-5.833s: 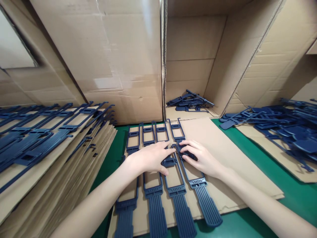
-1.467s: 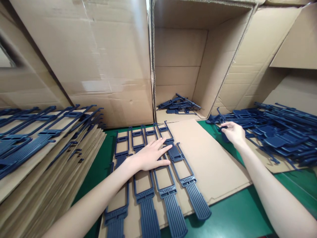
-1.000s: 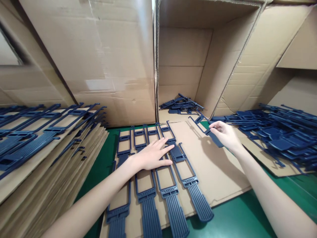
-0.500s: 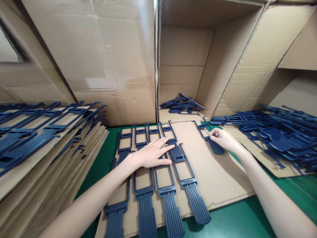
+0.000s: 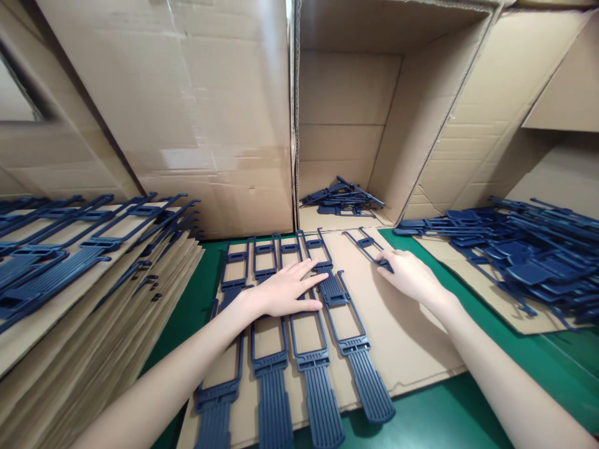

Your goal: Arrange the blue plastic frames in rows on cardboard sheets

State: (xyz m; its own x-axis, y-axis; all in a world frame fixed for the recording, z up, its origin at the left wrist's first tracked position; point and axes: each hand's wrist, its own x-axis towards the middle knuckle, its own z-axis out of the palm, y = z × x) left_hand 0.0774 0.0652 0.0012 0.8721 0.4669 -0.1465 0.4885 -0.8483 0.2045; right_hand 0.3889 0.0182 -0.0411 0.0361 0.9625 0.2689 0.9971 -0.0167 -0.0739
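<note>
My left hand [image 5: 291, 289] lies flat, fingers spread, over the rows of dark blue plastic frames with ribbed tongues [image 5: 321, 399] set out on a cardboard sheet [image 5: 397, 349]. Its fingertips touch the frame [image 5: 333, 293] at the right of the rows. My right hand [image 5: 406, 273] pinches another such plastic frame [image 5: 366, 242] at the sheet's far right part. That frame's narrow hooked end points away from me, and its wide end is hidden under my hand.
On the right, a heap of blue frames [image 5: 528, 255] covers another cardboard sheet. A cardboard box [image 5: 346, 149] lies open ahead with a small pile of dark parts [image 5: 344, 196]. Cardboard layers with frames [image 5: 154, 337] are stacked at left. The table [image 5: 435, 411] is green.
My right hand has moved left with the plastic frame, bringing it nearer the laid-out rows and lower over the sheet. My left hand has stayed in place.
</note>
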